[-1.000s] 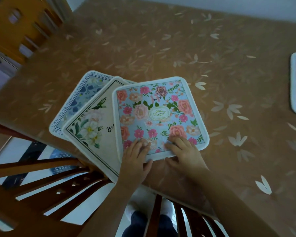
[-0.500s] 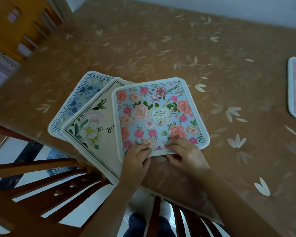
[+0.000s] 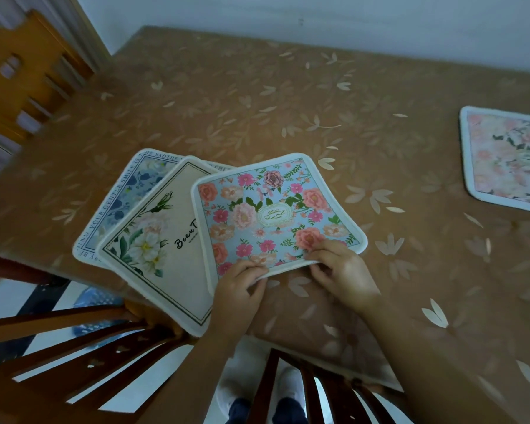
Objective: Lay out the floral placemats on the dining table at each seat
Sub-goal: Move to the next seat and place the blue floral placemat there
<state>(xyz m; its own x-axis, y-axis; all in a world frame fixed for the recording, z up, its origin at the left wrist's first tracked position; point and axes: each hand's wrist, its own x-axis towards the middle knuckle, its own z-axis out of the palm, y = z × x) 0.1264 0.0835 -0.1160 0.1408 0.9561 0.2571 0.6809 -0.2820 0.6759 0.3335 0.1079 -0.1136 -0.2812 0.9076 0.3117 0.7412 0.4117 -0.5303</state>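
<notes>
Both hands gripped the near edge of the blue floral placemat [image 3: 273, 215], the left hand [image 3: 239, 286] pinching its near-left part with the fingers curled under the rim, the right hand [image 3: 340, 270] pinching its near-right part with the thumb on top, so that this edge was raised a little off the surface [image 3: 288, 102]. This placemat lay topmost in a fanned stack near the front-left corner of the surface, overlapping a cream placemat [image 3: 162, 249] printed with white flowers and dark script, whose near corner jutted past the edge of the surface. Under that one sat a third, blue-and-white placemat [image 3: 126, 191] with lettering round its border, mostly covered by the cream one. Well apart, at the right side of the surface, a pink floral placemat [image 3: 508, 157] lay flat on its own, partly cut off by the frame. The surface wore a brown cloth with a pale leaf pattern. Dark wooden chair backs [image 3: 74, 347] stood close against the near edge, below the forearms, and an orange wooden chair [image 3: 22, 75] stood at the far left beside a pale wall [image 3: 318, 16].
</notes>
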